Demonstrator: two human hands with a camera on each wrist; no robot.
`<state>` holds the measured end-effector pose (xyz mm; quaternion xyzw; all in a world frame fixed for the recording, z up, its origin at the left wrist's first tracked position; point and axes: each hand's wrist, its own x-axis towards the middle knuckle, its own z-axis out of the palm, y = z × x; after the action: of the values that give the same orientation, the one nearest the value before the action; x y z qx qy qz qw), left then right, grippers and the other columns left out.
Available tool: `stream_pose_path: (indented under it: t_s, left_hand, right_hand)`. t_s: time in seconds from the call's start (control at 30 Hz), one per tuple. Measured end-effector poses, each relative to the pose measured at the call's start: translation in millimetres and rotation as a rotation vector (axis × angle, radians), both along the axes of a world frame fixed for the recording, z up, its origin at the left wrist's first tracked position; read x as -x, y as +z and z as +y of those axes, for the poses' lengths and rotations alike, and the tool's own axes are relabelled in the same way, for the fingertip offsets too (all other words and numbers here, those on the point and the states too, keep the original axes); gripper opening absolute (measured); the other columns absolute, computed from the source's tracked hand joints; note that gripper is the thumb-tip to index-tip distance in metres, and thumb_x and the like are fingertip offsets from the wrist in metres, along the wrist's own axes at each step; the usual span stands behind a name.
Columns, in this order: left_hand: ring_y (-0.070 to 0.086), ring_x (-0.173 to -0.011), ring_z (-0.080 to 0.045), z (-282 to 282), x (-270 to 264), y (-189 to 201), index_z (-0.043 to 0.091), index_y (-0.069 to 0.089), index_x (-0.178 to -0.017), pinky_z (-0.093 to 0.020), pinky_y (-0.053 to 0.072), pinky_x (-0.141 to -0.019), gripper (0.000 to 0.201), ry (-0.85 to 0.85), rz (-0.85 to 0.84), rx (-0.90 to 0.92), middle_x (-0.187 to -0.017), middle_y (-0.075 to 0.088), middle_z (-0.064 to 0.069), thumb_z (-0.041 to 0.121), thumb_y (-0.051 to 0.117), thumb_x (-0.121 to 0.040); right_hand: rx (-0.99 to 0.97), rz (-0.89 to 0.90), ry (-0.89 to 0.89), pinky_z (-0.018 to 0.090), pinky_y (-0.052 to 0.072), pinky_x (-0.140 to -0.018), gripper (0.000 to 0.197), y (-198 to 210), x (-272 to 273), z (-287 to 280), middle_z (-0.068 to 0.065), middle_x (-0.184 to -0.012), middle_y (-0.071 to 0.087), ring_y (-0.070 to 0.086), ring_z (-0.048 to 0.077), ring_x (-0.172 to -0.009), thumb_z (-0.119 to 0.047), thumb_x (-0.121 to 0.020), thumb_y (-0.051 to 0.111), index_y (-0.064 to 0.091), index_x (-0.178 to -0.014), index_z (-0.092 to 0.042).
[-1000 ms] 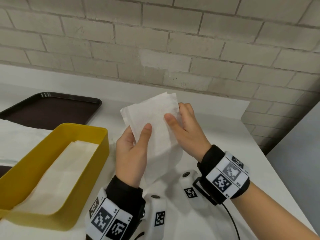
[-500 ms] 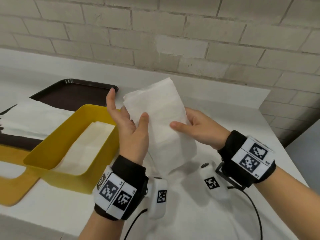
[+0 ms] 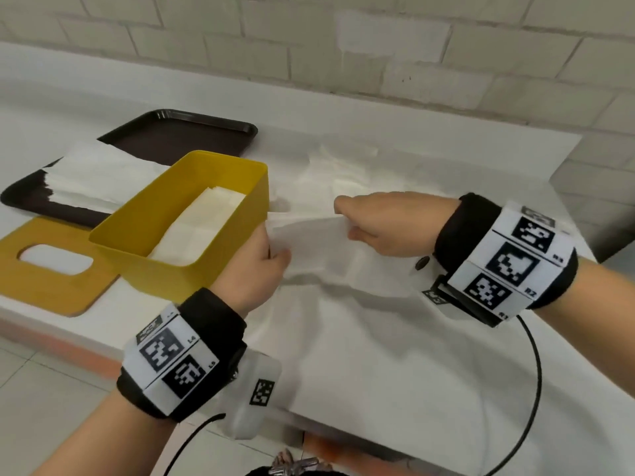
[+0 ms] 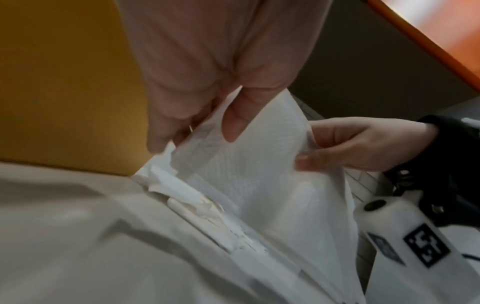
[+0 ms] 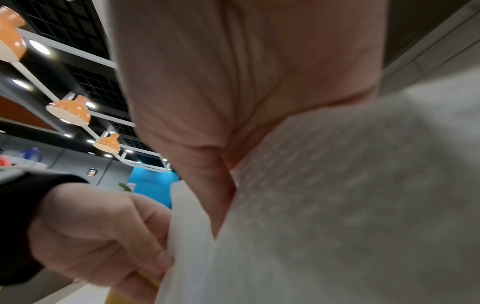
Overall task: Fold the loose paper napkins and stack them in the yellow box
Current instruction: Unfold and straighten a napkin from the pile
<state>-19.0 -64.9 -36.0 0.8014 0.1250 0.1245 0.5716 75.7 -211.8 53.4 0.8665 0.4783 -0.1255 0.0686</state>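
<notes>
Lowered from chest height, the white paper napkin [image 3: 314,242] is now hanging just right of the yellow plastic box [image 3: 165,214], our left hand [image 3: 256,266] and right hand [image 3: 385,223] each pinching an end; we are nearing stacking.

White counter [image 3: 395,372] along a pale brick wall; on it a dark brown tray [image 3: 192,139] at the far left, a flat yellow lid [image 3: 48,290] with an oval slot near the front edge, a yellow box [image 3: 192,269] beside both; loose white napkins [image 3: 347,170] spread to its right.
</notes>
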Motion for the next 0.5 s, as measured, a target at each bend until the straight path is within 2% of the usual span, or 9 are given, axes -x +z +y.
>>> stream_pose_path:
  t_s: [0.07, 0.13, 0.2, 0.23, 0.27, 0.33, 0.4, 0.5]
  left_hand:
    - [0.053, -0.112, -0.017, 1.2, 5.9, -2.6, 0.015, 0.047, -0.121, -0.032, 0.043, -0.095, 0.032, 0.027, 0.044, 0.086, -0.117, 0.058, -0.003, -0.002, 0.042, -0.094]
    - [0.056, -0.103, -0.021, 3.4, 9.1, -7.4, 0.01, 0.045, -0.115, -0.036, 0.046, -0.089, 0.023, 0.084, 0.084, 0.143, -0.108, 0.058, -0.005, 0.0, 0.044, -0.094]
    - [0.056, -0.092, -0.017, 5.6, 11.6, -11.4, 0.01, 0.041, -0.112, -0.027, 0.049, -0.079, 0.022, 0.131, 0.098, 0.181, -0.097, 0.056, -0.001, -0.001, 0.046, -0.093]
    - [0.055, -0.09, -0.013, 5.6, 12.3, -12.4, 0.011, 0.04, -0.113, -0.02, 0.049, -0.075, 0.026, 0.134, 0.102, 0.188, -0.096, 0.055, 0.002, -0.003, 0.045, -0.093]
    - [0.055, -0.092, -0.011, 4.4, 12.7, -13.0, 0.013, 0.04, -0.115, -0.017, 0.048, -0.075, 0.029, 0.115, 0.11, 0.19, -0.098, 0.055, 0.005, -0.004, 0.044, -0.092]
    - [0.053, -0.106, -0.014, 0.9, 12.7, -12.9, 0.017, 0.044, -0.117, -0.024, 0.045, -0.087, 0.034, 0.055, 0.137, 0.189, -0.107, 0.057, 0.004, -0.006, 0.042, -0.093]
    - [0.05, -0.116, -0.017, -2.6, 12.3, -12.9, 0.021, 0.046, -0.116, -0.03, 0.041, -0.097, 0.036, 0.027, 0.15, 0.182, -0.117, 0.056, 0.001, -0.005, 0.038, -0.094]
    - [0.048, -0.12, -0.018, -1.6, 11.3, -13.7, 0.018, 0.043, -0.123, -0.037, 0.04, -0.104, 0.036, 0.074, 0.125, 0.193, -0.124, 0.054, -0.002, -0.003, 0.037, -0.094]
  right_hand:
    - [0.04, -0.008, 0.033, 0.028, 0.034, -0.065, 0.012, -7.9, 7.8, 5.1, -0.008, -0.076, 0.034, 0.036, 0.011, -0.062, -0.013, -0.098, 0.037, 0.026, -0.096, -0.017]
    - [0.071, 0.028, 0.036, 0.028, 0.033, -0.063, 0.015, -13.1, 14.4, 8.0, -0.006, -0.089, 0.037, 0.035, 0.01, -0.062, -0.023, -0.098, 0.042, 0.03, -0.103, -0.016]
    - [0.092, 0.064, 0.005, 0.029, 0.035, -0.069, 0.028, -17.9, 17.8, 9.8, -0.001, -0.103, 0.043, 0.041, 0.015, -0.072, -0.027, -0.096, 0.047, 0.034, -0.118, -0.014]
    - [0.108, 0.062, -0.013, 0.03, 0.036, -0.071, 0.033, -20.9, 18.0, 10.7, 0.002, -0.109, 0.047, 0.042, 0.016, -0.078, -0.026, -0.096, 0.047, 0.033, -0.123, -0.014]
    - [0.127, 0.046, -0.024, 0.031, 0.036, -0.072, 0.037, -24.4, 17.6, 11.7, 0.004, -0.113, 0.048, 0.042, 0.017, -0.083, -0.025, -0.096, 0.046, 0.031, -0.128, -0.014]
    - [0.16, 0.012, -0.035, 0.032, 0.036, -0.071, 0.041, -31.5, 16.9, 14.5, 0.006, -0.112, 0.049, 0.043, 0.019, -0.085, -0.02, -0.097, 0.042, 0.026, -0.135, -0.013]
    - [0.141, 0.009, -0.037, 0.032, 0.036, -0.068, 0.038, -35.9, 16.2, 17.1, 0.006, -0.105, 0.049, 0.044, 0.021, -0.083, -0.013, -0.096, 0.038, 0.028, -0.133, -0.013]
    - [0.057, 0.011, -0.026, 0.028, 0.031, -0.058, 0.02, -30.8, 17.0, 15.2, -0.003, -0.084, 0.04, 0.039, 0.018, -0.071, -0.007, -0.095, 0.037, 0.036, -0.112, -0.016]
